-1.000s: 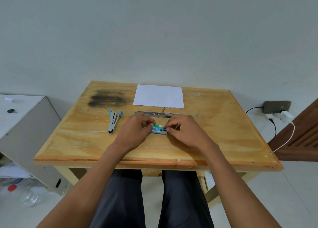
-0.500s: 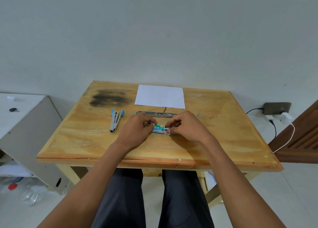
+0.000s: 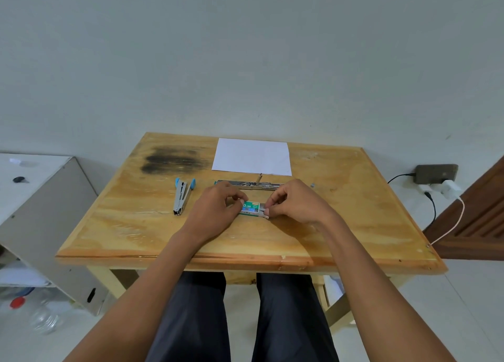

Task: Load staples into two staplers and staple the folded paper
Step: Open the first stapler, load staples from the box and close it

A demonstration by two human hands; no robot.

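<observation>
Head view: left hand [image 3: 215,211] and right hand [image 3: 296,206], fingers curled, pinch the staple box [image 3: 252,208] by its ends — light, probably crushable card — grip gently.

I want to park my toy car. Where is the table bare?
The table is bare right of the right hand, and at the front left corner, nearer than the blue stapler. Crowded: the middle, where the left hand and right hand hold the staple box, with the open stapler and paper behind.
</observation>
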